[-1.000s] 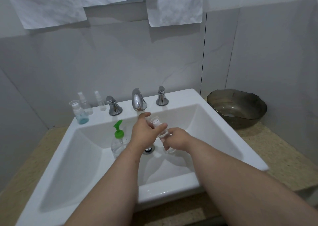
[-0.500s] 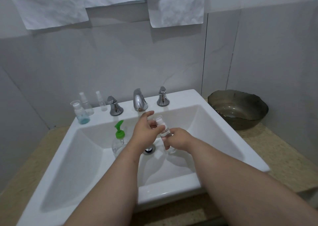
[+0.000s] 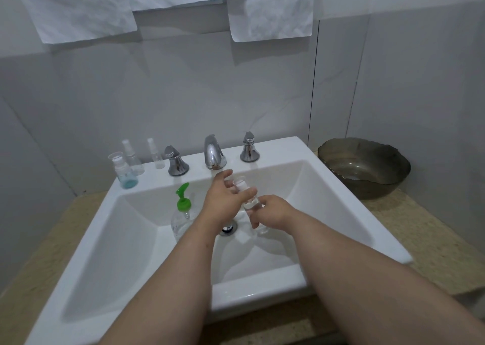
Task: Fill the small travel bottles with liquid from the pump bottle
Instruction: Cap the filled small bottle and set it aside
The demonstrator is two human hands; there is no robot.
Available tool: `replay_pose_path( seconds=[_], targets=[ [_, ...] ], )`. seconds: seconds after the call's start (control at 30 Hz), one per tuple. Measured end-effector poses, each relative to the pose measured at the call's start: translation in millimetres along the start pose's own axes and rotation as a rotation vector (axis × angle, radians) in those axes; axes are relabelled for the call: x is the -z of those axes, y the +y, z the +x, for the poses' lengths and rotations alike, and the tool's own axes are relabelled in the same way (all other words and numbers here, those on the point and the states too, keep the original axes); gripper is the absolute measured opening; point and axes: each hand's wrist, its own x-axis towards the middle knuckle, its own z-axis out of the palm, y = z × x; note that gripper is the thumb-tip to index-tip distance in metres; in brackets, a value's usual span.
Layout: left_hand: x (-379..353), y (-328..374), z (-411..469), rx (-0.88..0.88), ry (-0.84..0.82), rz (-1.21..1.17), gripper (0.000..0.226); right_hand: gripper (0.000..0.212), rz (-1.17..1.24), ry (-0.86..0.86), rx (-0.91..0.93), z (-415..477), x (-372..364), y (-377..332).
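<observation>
Over the sink basin (image 3: 338, 208) both hands hold one small clear travel bottle (image 3: 248, 200). My right hand (image 3: 270, 213) grips its lower body. My left hand (image 3: 225, 200) has thumb and fingers around its clear cap (image 3: 239, 181). The pump bottle (image 3: 182, 216), clear with a green pump head, stands in the basin just left of my left wrist. On the sink's back left ledge stand three more small bottles: one with blue liquid at its bottom (image 3: 123, 172), a clear spray bottle (image 3: 132, 158) and a thinner clear one (image 3: 155, 154).
A chrome spout (image 3: 214, 151) with two chrome handles (image 3: 175, 161) (image 3: 249, 147) lines the back ledge. The drain (image 3: 227, 227) lies under my hands. A dark bowl (image 3: 364, 167) rests on the beige counter (image 3: 433, 242) at right. Paper sheets hang on the wall above.
My hands have stayed over the drain on the same small bottle. My left fingers have shifted slightly around the cap. The camera view has dipped a little.
</observation>
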Motion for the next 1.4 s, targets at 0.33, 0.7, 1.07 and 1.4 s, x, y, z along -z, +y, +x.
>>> replay_pose_path(
  seconds=[0.33, 0.7, 1.07, 1.4],
  targets=[
    [5, -6, 2, -0.019, -0.033, -0.024, 0.058, 0.008, 0.075, 0.014, -0.012, 3, 1, 4],
    [7, -10, 3, 0.088, 0.245, 0.228, 0.073, 0.038, -0.142, 0.022, 0.088, 5, -2, 8],
    [11, -21, 10, 0.152, 0.221, 0.151, 0.094, 0.045, -0.133, 0.044, 0.100, 8, -2, 12],
    [20, -11, 12, 0.082, 0.095, -0.015, 0.054, 0.032, 0.137, -0.163, 0.067, -9, 2, 2]
  ],
)
